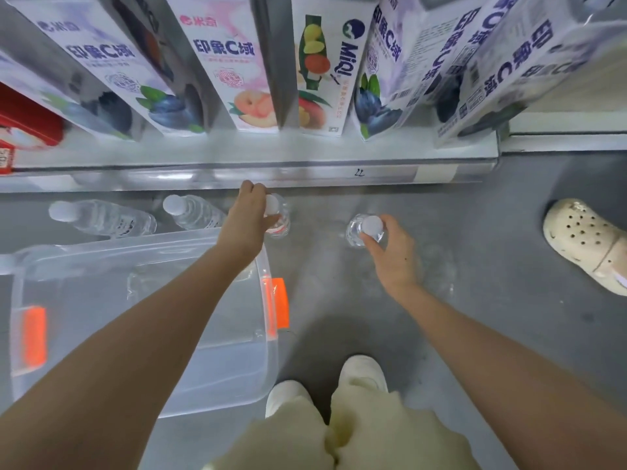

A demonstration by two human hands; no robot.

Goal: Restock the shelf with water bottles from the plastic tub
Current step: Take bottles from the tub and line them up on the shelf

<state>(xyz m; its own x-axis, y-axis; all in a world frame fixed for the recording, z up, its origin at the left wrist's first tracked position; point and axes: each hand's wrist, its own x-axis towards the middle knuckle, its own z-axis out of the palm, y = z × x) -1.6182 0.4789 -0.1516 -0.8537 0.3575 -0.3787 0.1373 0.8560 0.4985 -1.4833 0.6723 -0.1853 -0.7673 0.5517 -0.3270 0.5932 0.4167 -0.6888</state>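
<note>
My left hand (249,218) grips a clear water bottle (280,217) by its white-capped top, just below the shelf's front edge (237,174). My right hand (390,249) holds a second clear bottle (364,228) by its neck, to the right of the first. Two more bottles (105,218) (193,212) stand to the left, under the shelf lip. The clear plastic tub (142,245) with orange latches sits at lower left; I see no bottles inside it.
Juice cartons (230,69) fill the shelf above. A red box (23,123) is at far left. Another person's cream clog (587,242) stands on the grey floor at right. My own cream shoes (359,374) are at bottom centre.
</note>
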